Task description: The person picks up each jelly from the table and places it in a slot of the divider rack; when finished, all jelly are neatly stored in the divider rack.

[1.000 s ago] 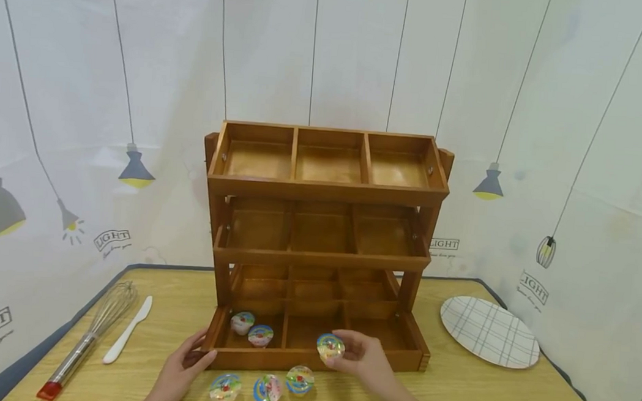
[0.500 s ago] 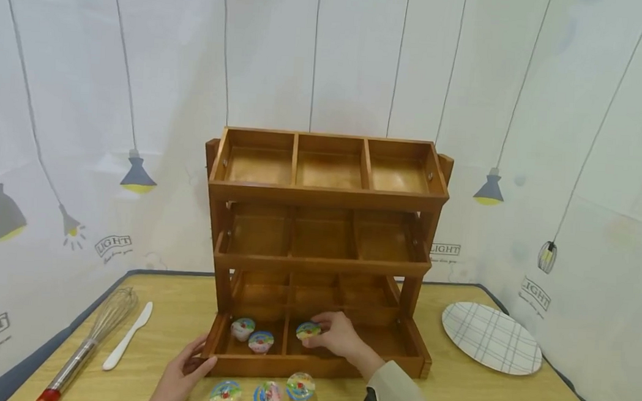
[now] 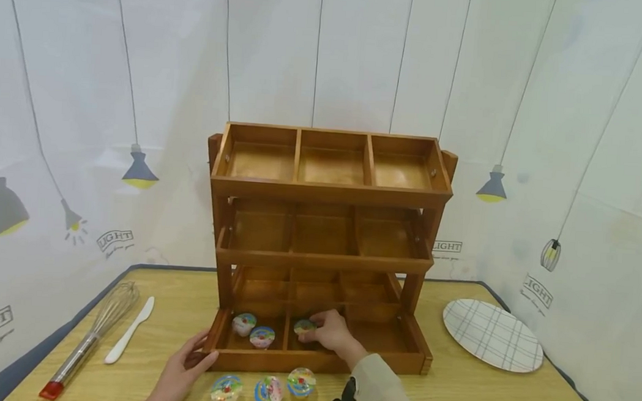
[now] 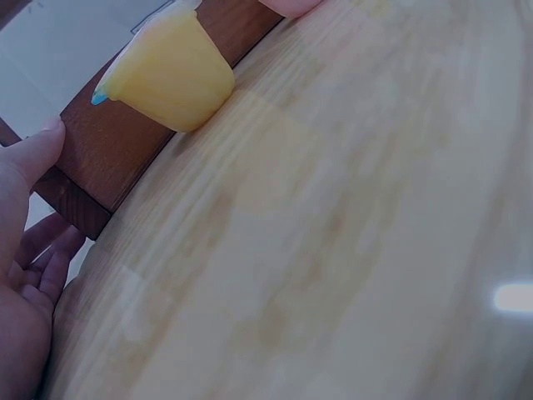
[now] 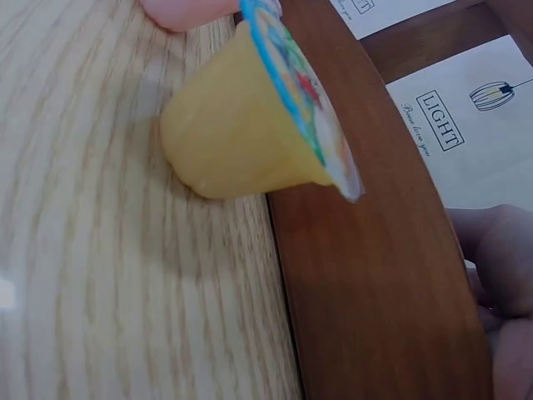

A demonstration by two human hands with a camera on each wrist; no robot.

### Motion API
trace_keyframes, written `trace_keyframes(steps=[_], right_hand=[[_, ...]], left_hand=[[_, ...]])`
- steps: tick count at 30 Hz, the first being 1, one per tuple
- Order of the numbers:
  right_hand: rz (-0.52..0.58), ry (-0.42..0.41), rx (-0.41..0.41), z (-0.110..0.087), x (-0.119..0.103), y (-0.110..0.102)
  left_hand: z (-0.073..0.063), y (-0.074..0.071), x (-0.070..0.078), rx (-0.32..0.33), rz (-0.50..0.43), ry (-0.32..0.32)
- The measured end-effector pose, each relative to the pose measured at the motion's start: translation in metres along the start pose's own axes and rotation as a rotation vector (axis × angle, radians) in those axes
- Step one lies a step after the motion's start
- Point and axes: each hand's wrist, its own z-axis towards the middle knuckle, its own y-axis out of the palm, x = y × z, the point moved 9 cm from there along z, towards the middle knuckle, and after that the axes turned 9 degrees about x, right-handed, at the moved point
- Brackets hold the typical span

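Right hand: the right hand (image 3: pixel 335 334) pinches a jelly cup between thumb and fingers; in the right wrist view only part of the hand shows, at the edge.
Held cup: the held cup (image 3: pixel 304 328) sits lid up inside the middle compartment (image 3: pixel 300 346) of the bottom tray (image 3: pixel 319 365); whether its base touches the floor there, I cannot tell.
Left hand: the left hand (image 3: pixel 180 373) grips the left front corner of that tray, thumb against the front board and fingers round the side.
Shelf: the brown wooden shelf (image 3: pixel 329 193) stands upright on the tabletop (image 3: pixel 469 396), its tiers divided into compartments.
Left compartment: two more cups share the bottom left one, a tilted cup (image 3: pixel 244 324) behind and a pink cup (image 3: pixel 262 338) nearer the front.
Cups in front: a left yellow cup (image 3: pixel 226 391), a striped cup (image 3: pixel 269 393) and a right yellow cup (image 3: pixel 301 383) stand in a row on the tabletop, lids up, near the tray's front board.
Left side: a whisk (image 3: pixel 92 340) with a red handle end lies beside a white knife (image 3: pixel 130 330).
Right side: a checked plate (image 3: pixel 492 335) lies well apart from the cups.
Backdrop: a pale cloth (image 3: pixel 335 54) printed with hanging lamps.
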Motion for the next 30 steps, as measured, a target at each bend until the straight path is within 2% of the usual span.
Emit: trace_keyframes(steps=[5,14,23,30], right_hand=[[0.006,-0.001,0.012,0.004,0.002,0.004],[-0.067,-0.046,0.053,0.014,-0.002,0.006],[-0.054,-0.039,0.038,0.011,-0.004,0.007],[-0.071,-0.061,0.067,0.007,-0.005,0.005]], left_hand=[[-0.001,0.0,0.0,0.001,0.002,0.009],[-0.002,-0.001,0.002,0.008,-0.025,-0.002],[0.0,-0.001,0.0,0.006,-0.022,-0.015],[-0.002,0.0,0.004,0.003,-0.002,0.016]])
